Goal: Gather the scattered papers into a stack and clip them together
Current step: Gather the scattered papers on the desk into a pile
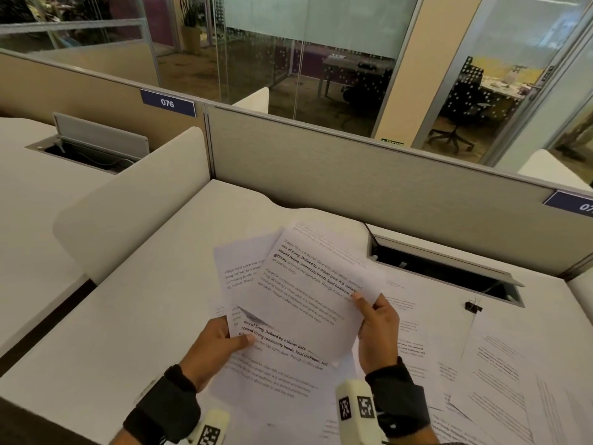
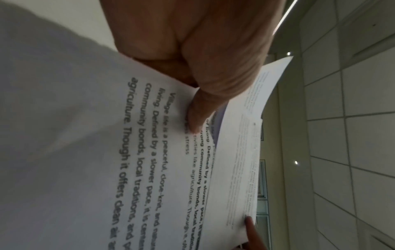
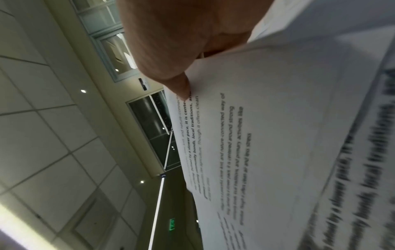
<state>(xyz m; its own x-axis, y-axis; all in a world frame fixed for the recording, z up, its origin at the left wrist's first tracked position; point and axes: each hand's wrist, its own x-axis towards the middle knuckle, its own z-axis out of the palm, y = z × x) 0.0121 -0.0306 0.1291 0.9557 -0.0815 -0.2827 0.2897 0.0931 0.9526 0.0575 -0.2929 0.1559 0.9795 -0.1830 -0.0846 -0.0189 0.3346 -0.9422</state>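
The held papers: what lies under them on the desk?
Under the held papers, more printed sheets lie spread on the desk, reaching right toward a black binder clip. Whatever sits directly beneath is covered.

- held sheets point(image 1: 301, 293): a few white printed pages, lifted off the desk and fanned out unevenly, corners sticking out at different angles. Some text is bold, some regular.
- loose papers point(image 1: 500, 374): more white printed pages lying flat and overlapping, spread to the right of and under the held bunch.
- binder clip point(image 1: 473, 306): small, black, sitting on its own just past the loose pages' far edge, near the desk's cable slot.
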